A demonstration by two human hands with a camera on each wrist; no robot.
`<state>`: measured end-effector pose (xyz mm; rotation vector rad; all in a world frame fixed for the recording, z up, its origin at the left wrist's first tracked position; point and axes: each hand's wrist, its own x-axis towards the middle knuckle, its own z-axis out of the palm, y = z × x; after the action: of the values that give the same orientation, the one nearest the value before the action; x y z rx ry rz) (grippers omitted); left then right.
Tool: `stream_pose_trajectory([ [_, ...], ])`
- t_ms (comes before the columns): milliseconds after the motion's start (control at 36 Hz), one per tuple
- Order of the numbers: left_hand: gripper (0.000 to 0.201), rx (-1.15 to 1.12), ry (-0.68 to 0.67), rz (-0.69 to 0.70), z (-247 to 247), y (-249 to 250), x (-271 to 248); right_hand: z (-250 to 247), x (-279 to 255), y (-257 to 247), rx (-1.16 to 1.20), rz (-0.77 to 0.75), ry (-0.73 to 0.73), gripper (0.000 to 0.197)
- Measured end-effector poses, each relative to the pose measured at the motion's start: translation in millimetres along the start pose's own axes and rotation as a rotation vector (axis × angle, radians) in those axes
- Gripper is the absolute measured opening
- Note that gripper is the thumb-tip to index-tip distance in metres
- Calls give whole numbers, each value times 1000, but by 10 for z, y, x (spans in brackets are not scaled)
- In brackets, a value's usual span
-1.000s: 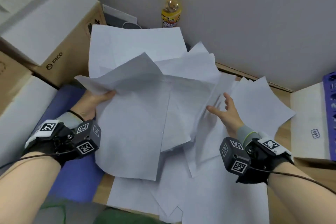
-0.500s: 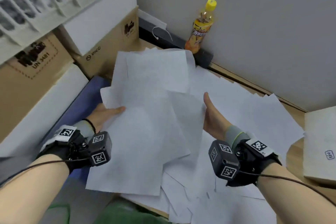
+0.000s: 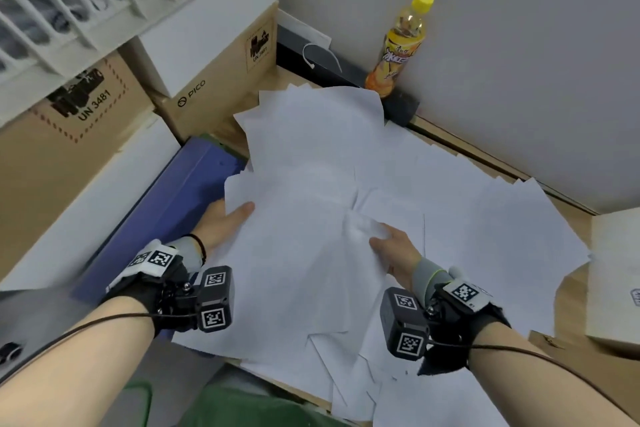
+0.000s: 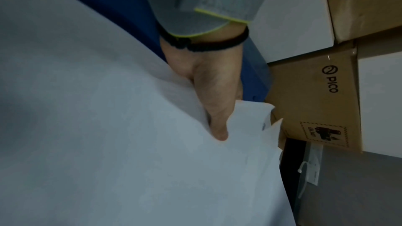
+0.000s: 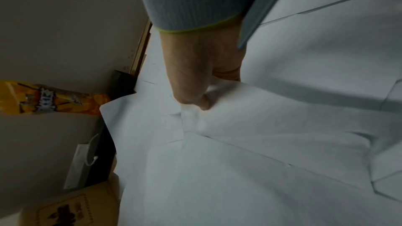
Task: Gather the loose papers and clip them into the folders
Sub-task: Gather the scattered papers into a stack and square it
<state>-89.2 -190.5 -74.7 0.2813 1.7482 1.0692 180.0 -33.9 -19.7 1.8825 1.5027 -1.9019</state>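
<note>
Here we hold a sheaf of white papers [image 3: 298, 253] over the desk's near edge. Our left hand [image 3: 221, 222] pinches its left edge, thumb [image 4: 217, 126] on top and the other fingers hidden beneath. Our right hand [image 3: 394, 250] grips the sheaf's right side, thumb [image 5: 202, 104] pressing a crease into the top sheet, fingers out of sight underneath. More loose sheets [image 3: 485, 225] lie spread under and beyond the sheaf, reaching the desk's right side and spilling over the near edge. A blue folder [image 3: 173, 204] lies along the left edge, just beside our left hand, partly under the papers. Past it, cardboard boxes [image 3: 211, 80] stack against the left side. In the far corner, a black bag [image 3: 311, 59] leans at the wall, with a yellow-capped drink bottle [image 3: 401, 45] upright just beside it.
</note>
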Motion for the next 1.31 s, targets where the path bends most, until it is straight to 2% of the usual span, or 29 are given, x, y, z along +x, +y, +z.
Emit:
stream_pose_trajectory([
  [83, 13, -78, 65, 1, 84, 86, -2, -93, 21, -3, 64, -40, 92, 36],
  [250, 19, -9, 71, 21, 30, 118, 110, -313, -30, -29, 233, -101, 286, 35],
  [306, 20, -33, 46, 3, 63, 121, 113, -372, -54, -14, 295, -78, 342, 36],
  [361, 21, -49, 20, -13, 113, 109, 121, -386, -29, 49, 259, -21, 363, 34],
  [472, 32, -77, -5, -17, 198, 114, 92, -237, 85, 198, -25, 149, 151, 44],
  [528, 38, -89, -8, -24, 219, 96, 89, -120, 36, 216, -140, 188, 75, 34],
  [583, 41, -119, -24, -42, 243, 91, 75, 1, -20, 236, -68, 210, -2, 30],
  [667, 37, -116, -31, -39, 271, 80, 54, 130, -41, 293, -46, 253, -76, 39],
  [778, 30, -24, 2, -18, 256, 49, 72, 222, -58, 276, -53, 253, -176, 27],
  [889, 26, 8, 15, -20, 218, 87, 13, 147, -28, 277, -54, 154, -226, 30],
  [1000, 21, -29, -73, -9, 109, 181, -89, -78, 43, 225, -10, 27, -142, 36],
  [1055, 38, -21, -134, 9, 39, 271, -129, -177, 85, 186, -9, -19, -100, 46],
  [1111, 74, -34, -203, 33, -43, 360, -156, -231, 112, 117, 9, -51, -78, 60],
  [1139, 84, -55, -239, 51, -80, 396, -155, -247, 125, 78, 24, -76, -62, 66],
  [1222, 87, -164, -336, 116, -152, 574, -198, -254, 129, -76, 30, -173, -48, 74],
  [1250, 88, -204, -351, 134, -168, 645, -215, -252, 115, -128, 23, -197, -77, 69],
  [1305, 88, -286, -363, 156, -233, 744, -241, -228, 57, -243, 4, -238, -159, 48],
])
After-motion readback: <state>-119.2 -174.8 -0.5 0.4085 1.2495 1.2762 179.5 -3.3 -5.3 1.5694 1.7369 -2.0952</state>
